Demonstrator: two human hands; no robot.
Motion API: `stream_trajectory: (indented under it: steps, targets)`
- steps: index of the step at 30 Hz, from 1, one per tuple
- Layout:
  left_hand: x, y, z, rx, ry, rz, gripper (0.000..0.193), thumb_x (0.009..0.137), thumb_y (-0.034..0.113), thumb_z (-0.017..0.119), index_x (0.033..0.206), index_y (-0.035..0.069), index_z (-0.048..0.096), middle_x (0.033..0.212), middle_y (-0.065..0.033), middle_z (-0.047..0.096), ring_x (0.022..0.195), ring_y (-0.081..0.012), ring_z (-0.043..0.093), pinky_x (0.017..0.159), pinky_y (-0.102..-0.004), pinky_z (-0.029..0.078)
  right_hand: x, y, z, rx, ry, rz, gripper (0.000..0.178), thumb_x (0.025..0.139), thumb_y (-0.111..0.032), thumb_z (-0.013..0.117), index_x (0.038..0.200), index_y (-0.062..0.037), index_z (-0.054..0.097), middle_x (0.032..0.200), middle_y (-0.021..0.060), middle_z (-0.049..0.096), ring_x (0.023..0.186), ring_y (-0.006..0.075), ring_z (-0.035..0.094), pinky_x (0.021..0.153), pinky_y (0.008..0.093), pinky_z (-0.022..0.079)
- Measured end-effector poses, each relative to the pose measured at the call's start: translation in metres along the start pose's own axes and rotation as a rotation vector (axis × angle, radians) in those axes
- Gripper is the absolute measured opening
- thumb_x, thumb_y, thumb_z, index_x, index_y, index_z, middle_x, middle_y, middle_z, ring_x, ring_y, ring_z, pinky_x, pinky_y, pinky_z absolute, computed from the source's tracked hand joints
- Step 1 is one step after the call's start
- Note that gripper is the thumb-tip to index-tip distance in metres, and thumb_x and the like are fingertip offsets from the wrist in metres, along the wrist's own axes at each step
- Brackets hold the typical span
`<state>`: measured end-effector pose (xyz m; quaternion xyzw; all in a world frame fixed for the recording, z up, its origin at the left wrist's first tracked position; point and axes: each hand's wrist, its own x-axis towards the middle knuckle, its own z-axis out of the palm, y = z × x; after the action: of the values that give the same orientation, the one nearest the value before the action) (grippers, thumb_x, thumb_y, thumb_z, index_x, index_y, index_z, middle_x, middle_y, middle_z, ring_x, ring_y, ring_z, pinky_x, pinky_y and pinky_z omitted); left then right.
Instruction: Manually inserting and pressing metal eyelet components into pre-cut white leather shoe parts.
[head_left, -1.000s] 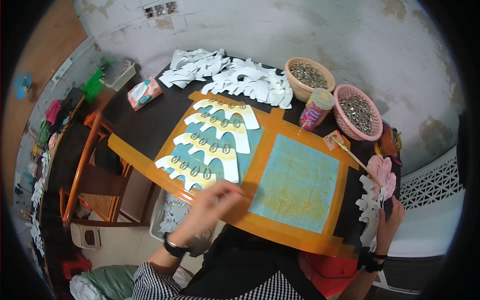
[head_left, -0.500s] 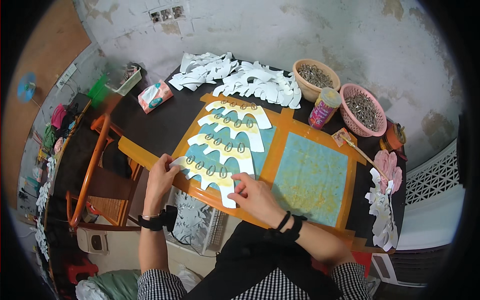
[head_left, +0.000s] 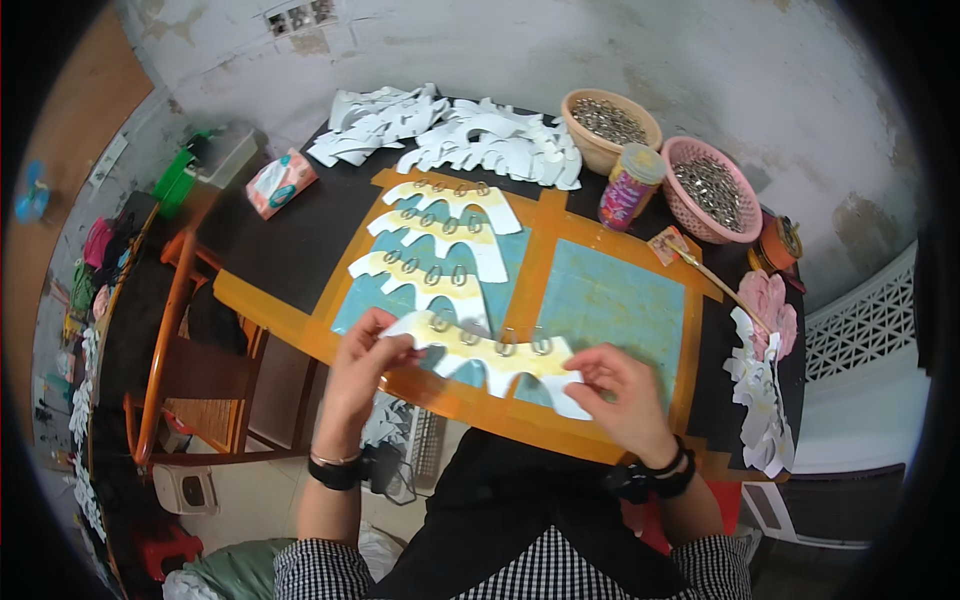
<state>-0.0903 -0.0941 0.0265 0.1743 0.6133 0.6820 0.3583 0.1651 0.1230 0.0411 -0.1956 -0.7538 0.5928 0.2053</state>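
Observation:
Held up between both hands is a white, scallop-edged cut piece (head_left: pixel 533 363) with a yellowish band and several metal oval rings along it. My left hand (head_left: pixel 360 375) pinches its left end, and my right hand (head_left: pixel 625 392) grips the right end between thumb and fingers. The piece hangs just above the front of a blue sheet (head_left: pixel 350 305) edged with brown tape. Behind it, three similar ringed pieces, the nearest one (head_left: pixel 415 280) included, lie overlapping in a row on that sheet.
White cut pieces (head_left: pixel 490 150) are piled at the back. A beige bowl (head_left: pixel 572 125) and a pink basket (head_left: pixel 740 232) hold metal parts. Near them stand a purple canister (head_left: pixel 627 195) and a brush (head_left: pixel 715 282). A tissue pack (head_left: pixel 280 183) lies left; an orange-framed chair (head_left: pixel 165 350) stands beyond.
The nearest ringed piece has been lifted off the sheet and shifted right, an end in each hand. My right hand has moved right. The whole view has shifted slightly.

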Motion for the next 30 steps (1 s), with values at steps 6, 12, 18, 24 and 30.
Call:
stream_trajectory:
  steps: [6,12,18,24,30]
  targets:
    - [0.005,-0.03,0.099,-0.317,-0.199,-0.162,0.009,0.101,-0.002,0.061,0.103,0.004,0.054,0.104,-0.0127,0.074,0.095,-0.0249,0.079,0.09,-0.0356,0.064,-0.062,0.022,-0.077,-0.076,0.1,0.247,0.025,0.092,0.003,0.078,0.116,-0.0006,0.072,0.093,0.001,0.061,0.088,0.0074,0.06,0.078,0.0236,0.051]
    - [0.003,-0.055,0.134,-0.241,-0.244,-0.202,0.01,0.101,-0.002,0.059,0.102,0.005,0.052,0.108,-0.0121,0.071,0.098,-0.0277,0.079,0.094,-0.0395,0.065,-0.043,0.019,-0.082,-0.709,0.171,-0.284,0.026,0.092,-0.011,0.083,0.115,-0.0019,0.074,0.096,0.0103,0.069,0.093,0.0237,0.068,0.089,0.0366,0.054]
    - [0.0,-0.052,0.132,-0.247,-0.184,-0.164,0.012,0.1,-0.003,0.058,0.103,0.006,0.051,0.106,-0.0108,0.07,0.099,-0.0292,0.078,0.095,-0.0406,0.064,0.023,0.043,-0.032,-0.07,-0.023,0.017,0.025,0.095,-0.012,0.081,0.116,0.0,0.074,0.103,0.0108,0.076,0.095,0.0188,0.071,0.088,0.0336,0.055]
    - [0.0,-0.06,0.128,-0.272,-0.135,-0.132,0.012,0.1,-0.003,0.058,0.106,0.006,0.052,0.107,-0.0102,0.069,0.096,-0.0252,0.076,0.096,-0.041,0.064,0.038,0.048,-0.022,0.134,-0.093,0.16,0.018,0.096,-0.009,0.08,0.106,0.0018,0.071,0.087,0.0043,0.074,0.08,0.0099,0.069,0.075,0.0286,0.056]
    - [-0.003,-0.055,0.137,-0.093,-0.131,-0.044,0.024,0.096,-0.005,0.069,0.111,0.006,0.055,0.106,-0.0084,0.072,0.094,-0.0163,0.073,0.092,-0.0341,0.063,0.038,0.057,-0.015,0.146,-0.079,0.153,0.018,0.094,-0.008,0.081,0.104,0.0021,0.069,0.086,0.0035,0.073,0.08,0.0085,0.067,0.072,0.027,0.055]
